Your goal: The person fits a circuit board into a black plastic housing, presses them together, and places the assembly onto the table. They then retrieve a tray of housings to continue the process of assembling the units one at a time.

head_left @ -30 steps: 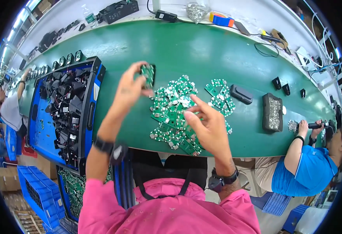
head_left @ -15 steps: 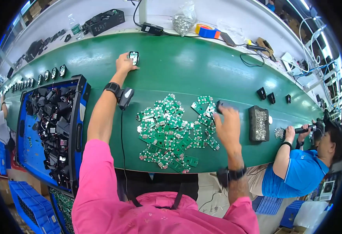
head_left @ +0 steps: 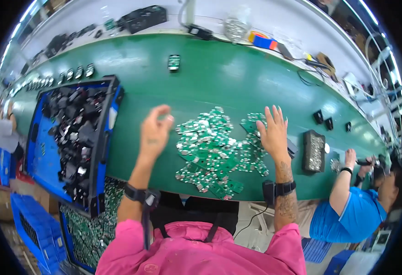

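Observation:
My left hand [head_left: 155,131] is over the bench left of a pile of green circuit boards [head_left: 205,151]; its fingers are loosely bent, thumb and forefinger apart, with nothing seen between them. At the pile's right edge my right hand [head_left: 275,133] is open, fingers stretched. Close beside its wrist is a dark object [head_left: 292,149], partly hidden; its kind I cannot make out. Farther off, alone on the green bench [head_left: 219,68], lies a small black housing with a green board in it [head_left: 174,63].
A blue tray [head_left: 45,151] of black housings stands left, with a row of filled housings [head_left: 79,72] behind it. On the right are a dark box of small metal parts [head_left: 314,151], three black housings [head_left: 329,123] and a co-worker in blue [head_left: 357,211]. Boards fill a lower crate [head_left: 91,224].
My left hand has left the far housing and come back toward me. My right hand has its fingers spread, with the dark piece no longer at its fingertips. The view has shifted.

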`<state>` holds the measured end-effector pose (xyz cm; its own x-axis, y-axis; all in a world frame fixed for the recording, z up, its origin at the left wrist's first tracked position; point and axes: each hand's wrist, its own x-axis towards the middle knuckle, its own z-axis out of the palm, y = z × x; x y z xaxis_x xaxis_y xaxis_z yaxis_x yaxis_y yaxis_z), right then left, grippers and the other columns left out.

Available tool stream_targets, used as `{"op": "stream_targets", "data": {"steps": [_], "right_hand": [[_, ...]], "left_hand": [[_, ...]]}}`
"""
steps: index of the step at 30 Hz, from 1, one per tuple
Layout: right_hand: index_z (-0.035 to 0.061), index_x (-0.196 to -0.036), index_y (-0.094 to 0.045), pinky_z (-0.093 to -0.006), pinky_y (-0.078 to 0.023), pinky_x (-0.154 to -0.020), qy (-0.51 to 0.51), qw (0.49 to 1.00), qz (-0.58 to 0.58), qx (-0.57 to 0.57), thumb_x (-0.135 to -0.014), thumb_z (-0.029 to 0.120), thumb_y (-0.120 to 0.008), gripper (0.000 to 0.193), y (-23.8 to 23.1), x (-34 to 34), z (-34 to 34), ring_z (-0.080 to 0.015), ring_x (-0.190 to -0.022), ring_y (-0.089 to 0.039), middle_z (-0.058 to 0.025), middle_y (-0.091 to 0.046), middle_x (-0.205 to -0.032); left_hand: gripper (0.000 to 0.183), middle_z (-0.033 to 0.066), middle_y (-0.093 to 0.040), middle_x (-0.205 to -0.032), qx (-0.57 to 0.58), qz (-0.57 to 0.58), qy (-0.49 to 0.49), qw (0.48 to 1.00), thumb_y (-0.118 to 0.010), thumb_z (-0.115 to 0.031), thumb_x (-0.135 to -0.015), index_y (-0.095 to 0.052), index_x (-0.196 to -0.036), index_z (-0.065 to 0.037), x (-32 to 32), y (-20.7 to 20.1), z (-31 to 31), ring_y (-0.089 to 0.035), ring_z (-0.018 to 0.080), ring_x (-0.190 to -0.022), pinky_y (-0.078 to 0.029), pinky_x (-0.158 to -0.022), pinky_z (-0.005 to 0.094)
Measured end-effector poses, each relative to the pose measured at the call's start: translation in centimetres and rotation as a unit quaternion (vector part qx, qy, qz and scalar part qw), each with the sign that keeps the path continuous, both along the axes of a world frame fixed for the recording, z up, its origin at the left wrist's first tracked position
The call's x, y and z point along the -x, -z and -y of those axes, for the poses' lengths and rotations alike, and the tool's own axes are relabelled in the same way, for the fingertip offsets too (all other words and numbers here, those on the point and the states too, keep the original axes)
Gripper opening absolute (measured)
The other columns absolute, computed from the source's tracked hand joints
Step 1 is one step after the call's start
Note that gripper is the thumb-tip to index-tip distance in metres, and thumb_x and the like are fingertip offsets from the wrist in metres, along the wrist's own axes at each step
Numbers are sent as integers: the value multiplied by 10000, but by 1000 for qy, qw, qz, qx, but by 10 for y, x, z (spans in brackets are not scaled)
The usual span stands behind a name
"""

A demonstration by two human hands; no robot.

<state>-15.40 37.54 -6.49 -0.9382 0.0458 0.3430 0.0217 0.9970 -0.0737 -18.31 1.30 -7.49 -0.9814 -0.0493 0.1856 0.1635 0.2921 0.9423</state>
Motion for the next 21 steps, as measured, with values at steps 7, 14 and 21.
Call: {"op": "stream_targets", "data": {"steps": [7, 14, 21], "right_hand": [[-87, -1297, -527, -476, -338, -1105, -76, 995, 24, 59, -956, 126, -526, 402, 48, -9, 1, -436, -1306, -422, -276, -516, -1345], [-15, -1113, -652, -438, -434, -950, -33, 980, 118, 158, -782, 149, -736, 378, 14, 8, -8, -365, -1095, -533, -197, -625, -1101], [1, -893, -682, -452, -423, -891, -37, 992, -3, 119, -769, 165, -746, 216, -4, -5, -1, -352, -1041, -523, -176, -605, -997]], "left_hand": [[255, 109, -706, -948, 76, 22, 38, 996, -640, -126, -907, -659, -1122, 9, -132, -63, 43, -657, 124, -768, -514, -667, 272], [261, 128, -649, -768, 301, -48, -131, 943, -641, -202, -872, -627, -1034, 1, -76, -101, 202, -639, 239, -691, -508, -659, 365], [557, 77, -601, -1255, 584, -25, -104, 805, -758, -403, -760, -615, -1257, -197, 42, -63, 220, -508, 318, -1222, -347, -932, 624]]}}
